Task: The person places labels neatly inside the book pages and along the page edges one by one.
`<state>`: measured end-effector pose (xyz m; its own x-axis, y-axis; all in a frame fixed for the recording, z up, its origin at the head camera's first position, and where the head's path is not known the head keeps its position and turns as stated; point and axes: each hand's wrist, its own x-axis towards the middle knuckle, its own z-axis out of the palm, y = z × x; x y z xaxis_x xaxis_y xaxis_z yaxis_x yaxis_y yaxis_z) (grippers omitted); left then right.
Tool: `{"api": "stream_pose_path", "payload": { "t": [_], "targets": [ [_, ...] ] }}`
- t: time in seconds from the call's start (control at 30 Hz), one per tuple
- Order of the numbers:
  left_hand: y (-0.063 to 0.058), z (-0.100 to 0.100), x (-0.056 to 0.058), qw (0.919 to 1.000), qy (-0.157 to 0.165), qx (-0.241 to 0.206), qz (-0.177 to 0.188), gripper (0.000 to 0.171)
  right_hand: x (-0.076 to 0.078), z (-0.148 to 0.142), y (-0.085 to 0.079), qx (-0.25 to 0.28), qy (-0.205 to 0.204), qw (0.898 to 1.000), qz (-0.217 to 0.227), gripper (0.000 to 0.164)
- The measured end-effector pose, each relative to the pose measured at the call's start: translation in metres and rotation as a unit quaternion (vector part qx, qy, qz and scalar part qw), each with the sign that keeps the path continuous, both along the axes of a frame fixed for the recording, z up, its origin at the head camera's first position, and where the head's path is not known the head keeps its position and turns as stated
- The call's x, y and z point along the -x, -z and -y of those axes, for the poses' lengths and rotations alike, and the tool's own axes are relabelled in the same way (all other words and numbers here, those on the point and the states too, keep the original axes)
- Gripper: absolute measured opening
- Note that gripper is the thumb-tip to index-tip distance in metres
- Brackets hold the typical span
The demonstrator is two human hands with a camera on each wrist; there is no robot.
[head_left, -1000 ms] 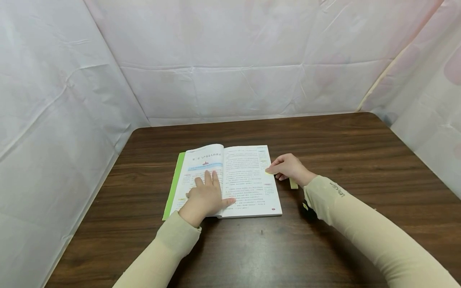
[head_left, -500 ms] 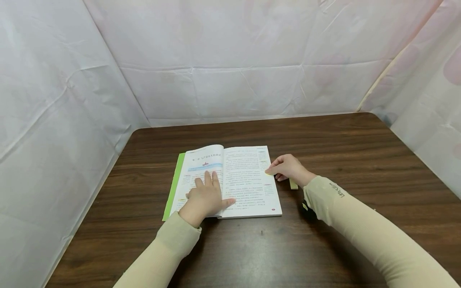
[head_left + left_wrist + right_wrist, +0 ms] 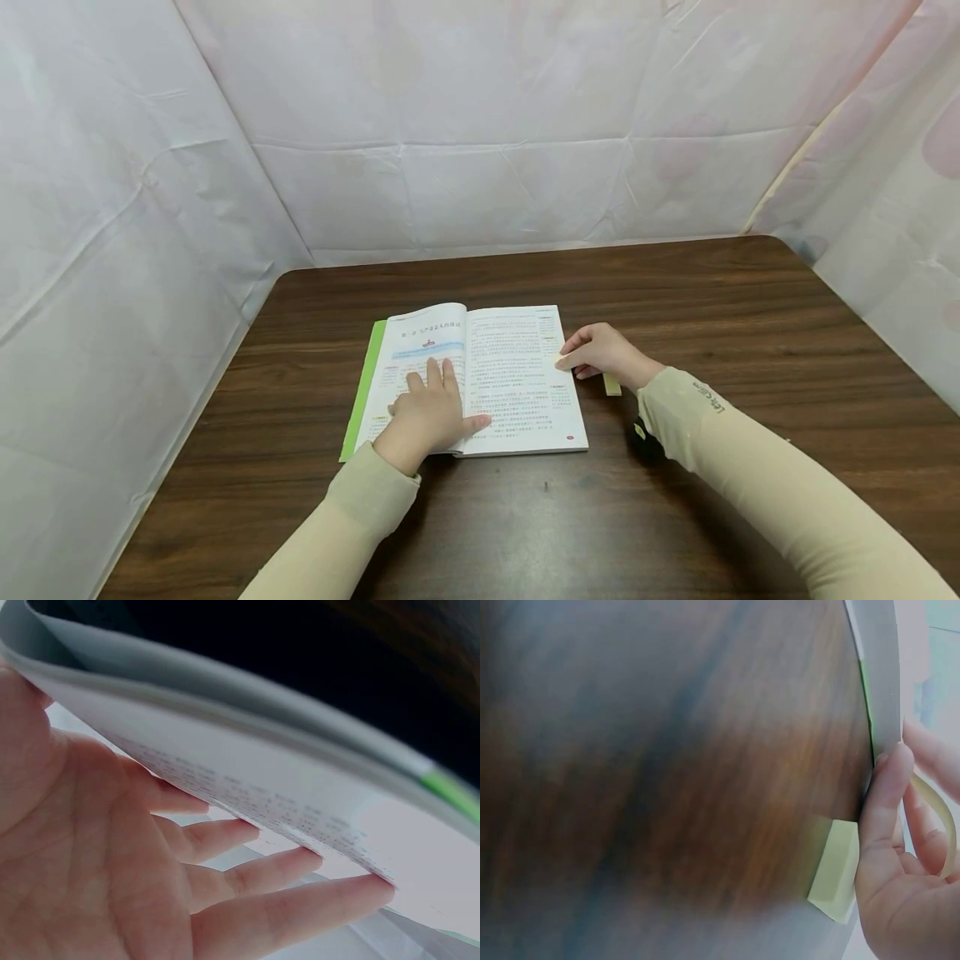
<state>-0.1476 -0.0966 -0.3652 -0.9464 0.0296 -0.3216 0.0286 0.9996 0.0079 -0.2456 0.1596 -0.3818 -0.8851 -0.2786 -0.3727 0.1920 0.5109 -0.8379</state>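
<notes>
An open book (image 3: pixel 517 400) with printed pages and a green cover edge lies on the table. My left hand (image 3: pixel 429 410) rests spread on its left page, fingers straight and thumb across the gutter. In the left wrist view, the fingertips (image 3: pixel 379 889) touch the printed page. At the right page's outer edge, my right hand (image 3: pixel 606 354) pinches a small pale yellow sticky note (image 3: pixel 559 362). The right wrist view shows this sticky note (image 3: pixel 943 814) as a strip bowed along the fingers. A pad of yellow sticky notes (image 3: pixel 612 385) lies on the table just beside that hand.
The brown wooden table (image 3: pixel 480 525) reaches back to a pale sheet (image 3: pixel 510 192) hung behind it and at both sides. A small black object (image 3: pixel 642 433) with a yellow-green spot shows under the right cuff.
The sticky note at the right fingertips has changed its tilt and looks paler than before. The right hand has shifted only slightly; the left hand and book have stayed put.
</notes>
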Motion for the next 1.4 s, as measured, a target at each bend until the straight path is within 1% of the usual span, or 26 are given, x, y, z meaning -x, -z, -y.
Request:
{"api": "stream_pose_path", "payload": {
  "t": [0.2,0.37,0.47,0.63,0.93,1.27,1.33,1.4],
  "targets": [
    [0.0,0.0,0.001,1.0,0.001,0.002,0.0,0.108,-0.001,-0.002,0.0,0.004,0.0,1.0,0.004,0.028],
    [0.001,0.001,0.003,1.0,-0.001,0.003,0.003,0.107,-0.001,-0.005,-0.007,0.011,0.004,1.0,0.014,0.03],
    [0.001,0.001,0.003,1.0,-0.003,0.002,0.004,0.107,-0.001,-0.008,-0.011,0.006,0.005,1.0,0.017,0.031],
    [0.001,0.001,0.003,1.0,-0.003,0.002,0.003,0.107,0.001,-0.017,-0.012,-0.014,-0.003,1.0,0.012,0.031],
    [0.001,0.001,0.003,1.0,-0.001,0.001,0.001,0.108,-0.001,-0.037,-0.017,-0.028,-0.009,0.999,-0.031,0.028],
    [0.002,0.001,0.002,1.0,-0.002,-0.003,-0.001,0.108,-0.007,-0.049,-0.018,-0.024,0.001,0.998,-0.056,0.026],
    [0.002,0.001,0.002,1.0,-0.002,-0.003,0.0,0.108,-0.009,-0.052,-0.018,-0.034,0.001,0.997,-0.074,0.025],
    [0.002,0.001,0.002,1.0,-0.003,-0.004,0.001,0.108,-0.012,-0.055,-0.017,-0.054,-0.003,0.993,-0.102,0.022]
  ]
}}
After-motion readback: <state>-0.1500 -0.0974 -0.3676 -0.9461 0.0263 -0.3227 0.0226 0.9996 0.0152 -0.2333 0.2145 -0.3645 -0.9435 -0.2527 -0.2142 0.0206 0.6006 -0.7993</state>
